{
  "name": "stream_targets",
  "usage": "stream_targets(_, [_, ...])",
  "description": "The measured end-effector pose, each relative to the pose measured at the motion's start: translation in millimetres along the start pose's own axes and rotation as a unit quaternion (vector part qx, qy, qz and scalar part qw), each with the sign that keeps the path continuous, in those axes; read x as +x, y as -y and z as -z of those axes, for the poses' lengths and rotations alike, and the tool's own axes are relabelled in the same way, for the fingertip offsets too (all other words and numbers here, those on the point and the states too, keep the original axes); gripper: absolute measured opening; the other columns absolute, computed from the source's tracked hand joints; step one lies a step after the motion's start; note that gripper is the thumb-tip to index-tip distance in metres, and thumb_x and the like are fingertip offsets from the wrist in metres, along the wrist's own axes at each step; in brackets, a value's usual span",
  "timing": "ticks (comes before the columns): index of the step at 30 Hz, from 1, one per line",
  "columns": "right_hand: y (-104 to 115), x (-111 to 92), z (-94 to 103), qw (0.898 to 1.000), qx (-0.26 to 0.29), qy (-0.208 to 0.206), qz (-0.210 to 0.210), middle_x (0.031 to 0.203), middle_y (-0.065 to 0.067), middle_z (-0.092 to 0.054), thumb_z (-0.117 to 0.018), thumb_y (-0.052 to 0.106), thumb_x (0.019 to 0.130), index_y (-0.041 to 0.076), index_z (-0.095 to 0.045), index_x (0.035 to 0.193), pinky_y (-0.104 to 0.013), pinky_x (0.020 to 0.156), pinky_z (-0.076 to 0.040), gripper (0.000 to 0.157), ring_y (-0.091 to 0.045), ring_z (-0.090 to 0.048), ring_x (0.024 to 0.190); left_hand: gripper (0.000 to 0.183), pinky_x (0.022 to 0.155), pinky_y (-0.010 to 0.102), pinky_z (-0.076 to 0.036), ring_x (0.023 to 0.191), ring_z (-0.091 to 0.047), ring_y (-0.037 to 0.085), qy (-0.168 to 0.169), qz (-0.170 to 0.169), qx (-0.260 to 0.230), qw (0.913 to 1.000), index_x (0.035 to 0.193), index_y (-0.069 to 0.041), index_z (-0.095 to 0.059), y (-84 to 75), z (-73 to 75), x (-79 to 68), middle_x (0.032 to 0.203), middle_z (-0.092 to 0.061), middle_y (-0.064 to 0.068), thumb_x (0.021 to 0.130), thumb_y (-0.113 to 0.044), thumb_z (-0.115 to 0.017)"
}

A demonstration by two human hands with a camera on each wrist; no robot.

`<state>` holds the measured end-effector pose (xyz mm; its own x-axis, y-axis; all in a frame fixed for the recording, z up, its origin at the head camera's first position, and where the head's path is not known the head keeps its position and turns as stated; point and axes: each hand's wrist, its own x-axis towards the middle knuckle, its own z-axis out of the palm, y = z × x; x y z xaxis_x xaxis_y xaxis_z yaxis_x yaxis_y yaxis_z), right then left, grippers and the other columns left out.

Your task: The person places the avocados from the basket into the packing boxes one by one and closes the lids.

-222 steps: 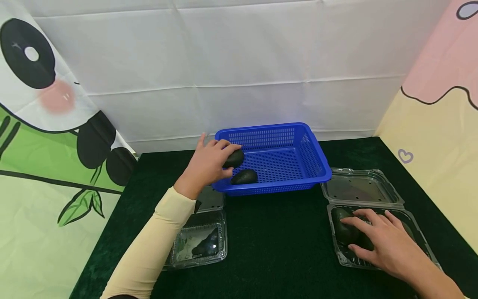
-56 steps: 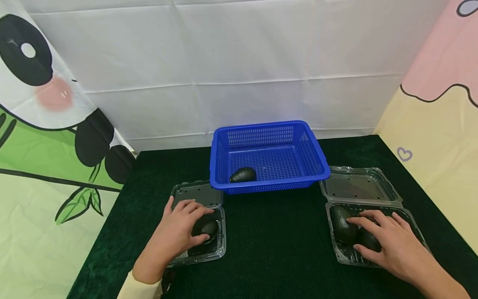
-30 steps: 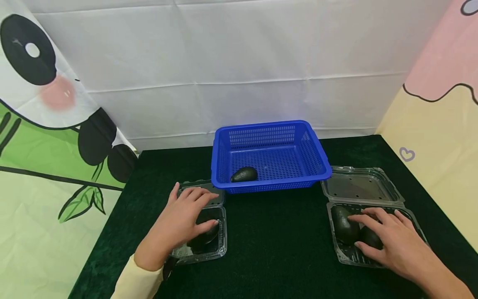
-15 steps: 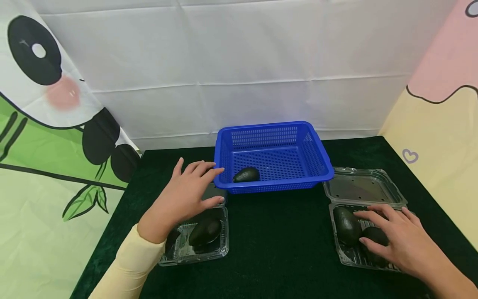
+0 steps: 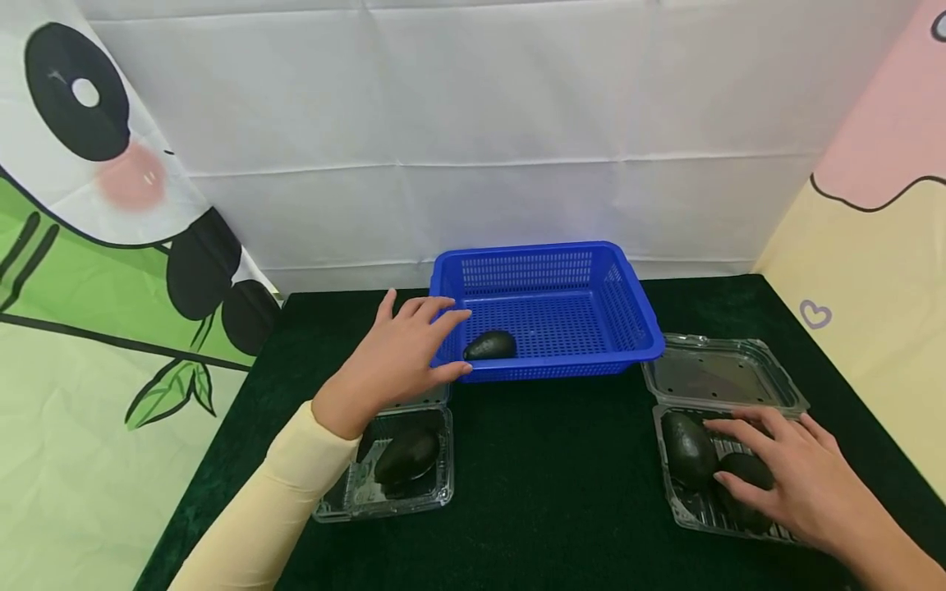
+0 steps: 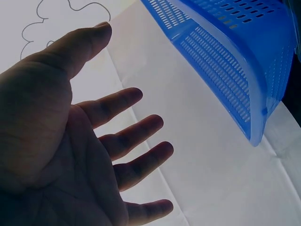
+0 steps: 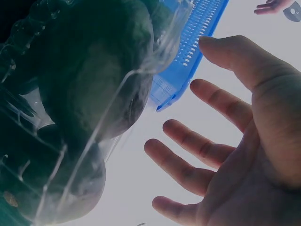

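My left hand is spread above the left rim of the blue plastic basket, holding nothing. One dark avocado lies in that basket, just right of my fingers. Below my left wrist sits a clear clamshell container with an avocado in it; a second dark shape there is partly covered by my arm. Over the right clear clamshell my right hand hovers with loosely bent fingers. Two avocados show in it, a left one and one beside my thumb; my hand hides the rest.
The right clamshell's lid lies folded back, close to the basket's right corner. Dark green cloth covers the table. A white sheet hangs behind, with printed sheets at both sides.
My left hand put an avocado from the basket into the left clamshell, let go, and moved up and right to the basket again. My right hand has stayed over the right clamshell.
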<state>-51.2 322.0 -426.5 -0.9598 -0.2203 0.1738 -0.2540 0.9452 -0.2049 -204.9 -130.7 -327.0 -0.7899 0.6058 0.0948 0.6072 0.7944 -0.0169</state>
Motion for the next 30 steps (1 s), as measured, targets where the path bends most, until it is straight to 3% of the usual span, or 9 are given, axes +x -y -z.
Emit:
stream_targets(15, [1.0, -1.5, 0.1, 1.0, -0.001, 0.023, -0.019, 0.131, -0.023, -0.057, -0.091, 0.035, 0.077, 0.02, -0.066, 0.132, -0.083, 0.106, -0.014, 0.062, -0.055, -0.053, 0.118, 0.072, 0.119, 0.07, -0.01, 0.145, -0.04, 0.036, 0.029, 0.021, 0.012, 0.9993, 0.155, -0.02, -0.048, -2.2, -9.5, 44.7, 0.158, -0.043, 0.012, 0.097, -0.06, -0.063])
stream_targets(30, [1.3, -1.8, -0.1, 1.0, -0.002, 0.026, -0.018, 0.131, -0.023, -0.057, -0.091, 0.035, 0.077, 0.022, -0.066, 0.131, -0.083, 0.106, -0.014, 0.061, -0.054, -0.053, 0.119, 0.071, 0.118, 0.069, -0.016, 0.142, -0.043, 0.038, 0.041, 0.017, 0.046, 0.998, 0.154, -0.021, -0.05, -1.9, -29.9, 87.8, 0.158, -0.044, 0.012, 0.096, -0.06, -0.064])
